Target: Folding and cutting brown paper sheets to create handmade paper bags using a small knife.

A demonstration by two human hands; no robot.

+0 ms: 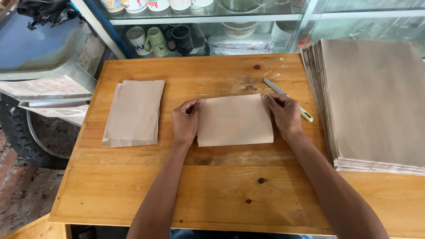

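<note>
Folded brown paper sheet [234, 120] lies flat near the middle of the tabletop [212, 190], slightly toward the far edge. It looks like thin kraft-type paper — judged light, limp across its span, stiff only along the crease lines. Surface is matte, so probably not slippery against wood, but a single sheet would slide easily if pushed at one end only. It should tear or wrinkle under a hard pinch, so the best hold is at the two short side edges, pressed flat.

Left hand [186, 121] sits at the sheet's left edge, fingers curled together and pinched on that edge near its upper corner. Right hand [285, 114] mirrors it at the right edge, fingers bent down and closed on the paper's upper right corner. Both forearms come in from the near edge.

Beyond the right hand, touching or just beside it, a knife-like blade with a pale green handle [287, 98] lies slanted. Toward the left edge rests a small pile of finished folded pieces [135, 113]. At the right edge — a tall stack of unfolded brown sheets [372, 102]. Past the far edge, a glass cabinet with mugs [159, 40].
</note>
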